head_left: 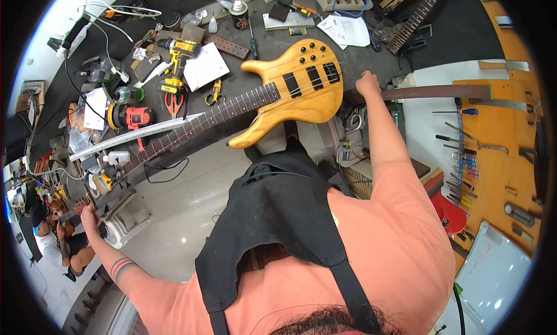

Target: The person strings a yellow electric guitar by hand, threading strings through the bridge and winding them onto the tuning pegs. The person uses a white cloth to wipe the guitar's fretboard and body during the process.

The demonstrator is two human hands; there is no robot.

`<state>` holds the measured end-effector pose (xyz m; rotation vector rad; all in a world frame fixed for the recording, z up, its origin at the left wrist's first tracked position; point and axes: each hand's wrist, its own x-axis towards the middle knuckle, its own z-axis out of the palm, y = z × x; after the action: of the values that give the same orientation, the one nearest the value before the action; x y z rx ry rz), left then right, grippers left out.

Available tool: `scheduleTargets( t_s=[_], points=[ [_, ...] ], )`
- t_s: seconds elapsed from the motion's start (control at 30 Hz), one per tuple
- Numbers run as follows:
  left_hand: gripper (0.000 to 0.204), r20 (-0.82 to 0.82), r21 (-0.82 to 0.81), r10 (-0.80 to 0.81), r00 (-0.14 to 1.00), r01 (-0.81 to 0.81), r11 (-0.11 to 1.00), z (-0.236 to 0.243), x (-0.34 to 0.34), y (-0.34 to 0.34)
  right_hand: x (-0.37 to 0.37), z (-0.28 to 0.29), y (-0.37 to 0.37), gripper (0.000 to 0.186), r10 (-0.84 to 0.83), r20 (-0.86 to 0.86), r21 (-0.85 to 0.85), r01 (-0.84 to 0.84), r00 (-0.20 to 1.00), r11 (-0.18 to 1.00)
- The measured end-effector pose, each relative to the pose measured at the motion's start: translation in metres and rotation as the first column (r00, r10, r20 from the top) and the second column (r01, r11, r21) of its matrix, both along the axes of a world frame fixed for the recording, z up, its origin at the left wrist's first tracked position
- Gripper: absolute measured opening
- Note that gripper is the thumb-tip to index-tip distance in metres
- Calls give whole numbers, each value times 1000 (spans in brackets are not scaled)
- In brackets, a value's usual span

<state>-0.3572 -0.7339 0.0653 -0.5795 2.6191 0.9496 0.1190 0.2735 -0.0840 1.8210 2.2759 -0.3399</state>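
Observation:
A natural-wood electric bass guitar point(310, 105) lies across the dark workbench, body toward the right and neck running down to the left. Its fretted neck point(200, 123) ends in a headstock far to the left, small in view. There my left hand point(89, 216) is closed at the headstock, apparently on its edge or a tuning peg. My right arm reaches forward past the body, and my right hand point(367, 84) is closed beside the body's right end. Whatever its curled fingers hold, if anything, is hidden.
On the bench lie a yellow drill point(177, 59), a red polisher point(136, 116), yellow scissors point(216, 93), a long metal ruler point(133, 136) and papers point(207, 66). Tools hang on a wooden wall panel point(493, 129) at right. Another person point(58, 239) sits at far left with a guitar.

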Motion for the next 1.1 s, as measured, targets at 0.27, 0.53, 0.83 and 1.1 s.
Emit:
scheduleTargets(
  t_s=[0.27,0.53,0.83,1.1],
  points=[
    [19,-206,11,351,913,-356,934,-17,-23,-64,39,-27,14,31,314,38,-151,-305,949,940],
    [16,-70,472,478,876,-393,789,-78,-72,-64,160,-35,13,36,557,101,59,-564,824,824],
    [17,-188,641,640,745,-401,655,-114,-7,-65,-112,41,-200,20,532,-605,308,-441,592,843],
    [26,-56,776,745,665,-440,451,-124,232,216,-336,-36,-258,23,253,-733,-172,-533,631,829]
  ],
)
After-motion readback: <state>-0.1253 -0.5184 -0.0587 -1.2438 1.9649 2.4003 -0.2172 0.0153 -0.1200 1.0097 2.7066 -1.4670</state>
